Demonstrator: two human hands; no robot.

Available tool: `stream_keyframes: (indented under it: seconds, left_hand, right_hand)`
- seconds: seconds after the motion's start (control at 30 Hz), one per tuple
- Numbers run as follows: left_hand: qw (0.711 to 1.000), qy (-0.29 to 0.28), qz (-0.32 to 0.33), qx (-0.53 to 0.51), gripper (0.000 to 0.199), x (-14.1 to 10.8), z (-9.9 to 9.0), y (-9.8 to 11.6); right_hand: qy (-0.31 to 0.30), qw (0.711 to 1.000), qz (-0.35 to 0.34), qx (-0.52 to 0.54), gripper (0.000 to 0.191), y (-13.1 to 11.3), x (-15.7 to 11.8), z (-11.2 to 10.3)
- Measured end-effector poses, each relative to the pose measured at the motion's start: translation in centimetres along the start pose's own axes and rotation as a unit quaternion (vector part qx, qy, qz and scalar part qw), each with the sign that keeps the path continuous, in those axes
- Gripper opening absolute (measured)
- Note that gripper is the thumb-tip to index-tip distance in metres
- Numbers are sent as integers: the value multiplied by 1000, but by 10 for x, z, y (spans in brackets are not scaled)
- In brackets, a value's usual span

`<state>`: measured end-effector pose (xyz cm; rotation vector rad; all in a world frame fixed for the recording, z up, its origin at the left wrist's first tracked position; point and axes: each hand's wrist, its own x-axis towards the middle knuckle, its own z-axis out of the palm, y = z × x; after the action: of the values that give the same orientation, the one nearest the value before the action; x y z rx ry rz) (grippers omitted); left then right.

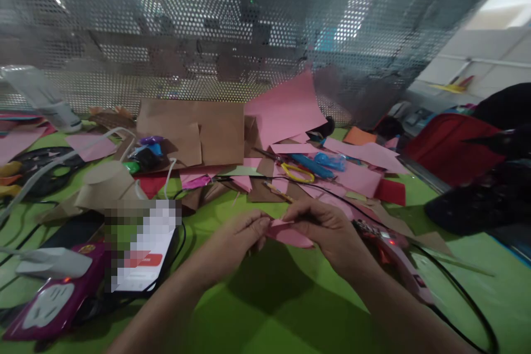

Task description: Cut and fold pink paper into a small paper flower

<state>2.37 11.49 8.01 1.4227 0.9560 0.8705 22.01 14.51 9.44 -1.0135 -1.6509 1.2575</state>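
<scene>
A small folded piece of pink paper (290, 234) is held between my two hands, above the green tabletop (265, 310). My left hand (249, 230) pinches its left end, thumb on top. At the upper and right side, the fingers of my right hand (321, 227) are closed on the same paper. Part of the paper is hidden behind the fingers. Just beyond my hands lie a pencil (279, 192) and yellow-handled scissors (297, 173) among pink paper scraps. Close to my right wrist rests a pink glue gun (398, 257) with a red light and a black cord.
A brown paper bag (219, 133) and a large pink sheet (286, 110) stand against the perforated metal panel (199, 27). A phone (153, 254), a white charger (53, 261) and a purple power strip (62, 298) with cables crowd the left. A red bag (452, 146) is at right.
</scene>
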Motion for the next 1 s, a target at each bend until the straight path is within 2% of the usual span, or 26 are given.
stream_keyframes:
  seconds: [0.17, 0.3, 0.4, 0.5, 0.67, 0.83, 1.0]
  left_hand:
    - [999, 12, -3, 52, 29, 2, -1, 2]
    - [996, 33, 0, 79, 32, 1, 0, 5]
    - [998, 40, 0, 45, 26, 1, 1, 5]
    - [997, 70, 12, -8, 23, 3, 1, 2]
    - [991, 131, 6, -2, 9, 6, 1, -5]
    - [988, 155, 15, 24, 7, 6, 0, -2]
    - [983, 163, 28, -83, 17, 4, 4, -1]
  right_hand:
    - [-9, 999, -8, -30, 11, -2, -1, 1]
    - [-5, 999, -15, -31, 10, -3, 0, 2]
    - [17, 999, -16, -22, 13, -2, 2, 1]
    - [36, 999, -12, -2, 17, 0, 1, 1]
    - [13, 1000, 12, -4, 20, -1, -1, 4]
    - [39, 996, -26, -76, 8, -2, -1, 5]
    - [44, 999, -3, -8, 14, 2, 1, 5]
